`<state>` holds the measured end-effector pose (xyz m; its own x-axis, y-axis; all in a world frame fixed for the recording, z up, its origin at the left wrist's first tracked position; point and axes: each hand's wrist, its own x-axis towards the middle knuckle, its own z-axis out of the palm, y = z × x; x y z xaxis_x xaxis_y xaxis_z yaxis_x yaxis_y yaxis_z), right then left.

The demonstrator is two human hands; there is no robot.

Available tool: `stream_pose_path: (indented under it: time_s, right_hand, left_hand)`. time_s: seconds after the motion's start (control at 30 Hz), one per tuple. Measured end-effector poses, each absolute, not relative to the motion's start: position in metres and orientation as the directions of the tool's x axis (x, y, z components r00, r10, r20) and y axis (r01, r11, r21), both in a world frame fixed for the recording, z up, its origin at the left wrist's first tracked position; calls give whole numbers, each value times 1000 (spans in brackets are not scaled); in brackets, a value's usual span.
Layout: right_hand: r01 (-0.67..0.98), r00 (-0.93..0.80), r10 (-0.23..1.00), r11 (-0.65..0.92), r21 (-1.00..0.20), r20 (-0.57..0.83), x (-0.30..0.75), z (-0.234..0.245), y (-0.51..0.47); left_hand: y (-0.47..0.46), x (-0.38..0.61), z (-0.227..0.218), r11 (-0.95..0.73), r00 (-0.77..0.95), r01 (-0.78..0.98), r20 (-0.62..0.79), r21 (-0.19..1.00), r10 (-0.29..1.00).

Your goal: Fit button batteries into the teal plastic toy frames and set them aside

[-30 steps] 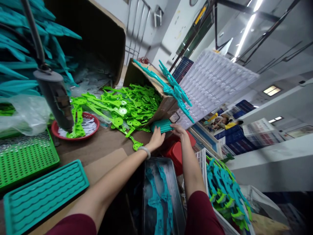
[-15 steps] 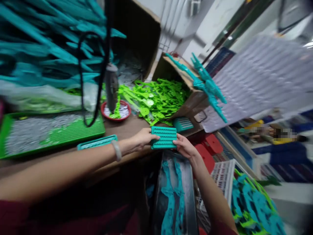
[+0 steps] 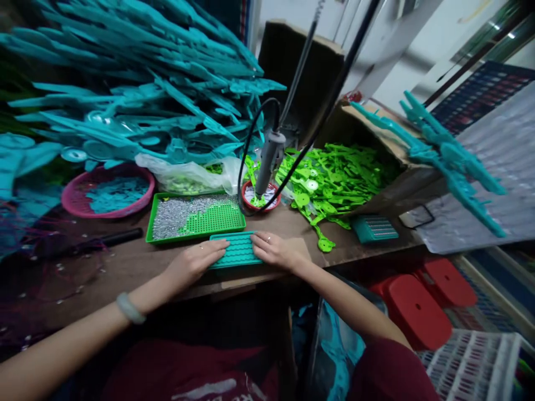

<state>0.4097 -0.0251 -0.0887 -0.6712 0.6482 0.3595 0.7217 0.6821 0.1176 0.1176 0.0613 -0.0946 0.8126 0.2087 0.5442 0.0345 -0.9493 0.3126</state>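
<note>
A teal ribbed tray (image 3: 236,250) lies flat on the brown table's front edge (image 3: 125,267), just before a green tray (image 3: 196,218) partly covered with small silver screws. My left hand (image 3: 193,263) grips the teal tray's left end, fingers laid over its top. My right hand (image 3: 273,250) holds the right end the same way. A grey electric screwdriver (image 3: 268,161) hangs on a cable just behind, its tip over a small red bowl (image 3: 262,199).
A heap of green plastic parts (image 3: 334,178) spills from a cardboard box (image 3: 401,178), with another teal tray (image 3: 374,228) beside it. Teal parts (image 3: 125,100) are piled at the back left above a pink basket (image 3: 108,192). Red stools (image 3: 418,303) and a white crate (image 3: 472,362) stand at the right.
Both hands took a teal tray from beside the cardboard box, carried it left and set it down before the green tray. The view turned left.
</note>
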Motion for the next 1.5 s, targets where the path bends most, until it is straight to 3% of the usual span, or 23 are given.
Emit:
stream_pose_path:
  time_s: [0.1, 0.17, 0.27, 0.37, 0.43, 0.53, 0.63, 0.77, 0.93, 1.07, 1.17, 1.27, 1.4, 1.47, 1.5]
  right_hand:
    - [710, -702, 656, 671, 211, 276, 418, -89, -26]
    - [738, -673, 697, 656, 158, 249, 424, -87, -27]
    - [862, -427, 850, 485, -145, 308, 427, -88, -31]
    - [821, -79, 957, 221, -526, 279, 419, -91, -38]
    - [735, 39, 975, 120, -668, 219, 412, -92, -43]
    - [631, 141, 980, 18, -776, 138, 405, -90, -43]
    - [623, 139, 980, 25, -782, 143, 403, -89, -33]
    - [720, 63, 975, 103, -686, 212, 401, -90, -19]
    - [778, 122, 957, 74, -623, 265, 402, -84, -21]
    - [654, 93, 986, 44, -755, 138, 413, -73, -17]
    - [455, 21, 999, -38, -890, -32, 424, -66, -10]
    - [280, 113, 988, -133, -951, -105, 455, -55, -13]
    - [327, 497, 865, -110, -939, 71, 526, -19, -70]
    - [463, 636, 732, -111, -880, 243, 565, 3, -119]
    - [633, 654, 648, -186, -751, 391, 583, 12, -144]
  left_hand:
    - [68, 115, -102, -979, 872, 16, 476, 204, 114]
    - [68, 116, -104, -983, 887, 13, 451, 182, 95]
    - [61, 123, -104, -993, 867, 13, 493, 120, 71]
    - [48, 136, -105, -999, 842, 39, 537, 25, 46]
    - [38, 143, -106, -998, 836, 63, 545, 9, 58]
    - [25, 147, -108, -995, 834, 88, 542, 49, 100]
    - [18, 143, -107, -985, 839, 61, 526, 159, 136]
    - [14, 145, -101, -915, 837, 228, 412, 334, 359]
    - [9, 156, -103, -878, 850, 286, 322, 384, 417]
    - [15, 160, -105, -880, 841, 295, 336, 371, 424]
    - [20, 162, -101, -878, 822, 272, 378, 395, 425]
    - [21, 164, -99, -878, 782, 243, 453, 412, 428]
    - [21, 169, -104, -901, 792, 205, 476, 381, 381]
    - [23, 172, -109, -921, 821, 188, 459, 341, 338]
    - [25, 175, -110, -931, 837, 183, 447, 317, 317]
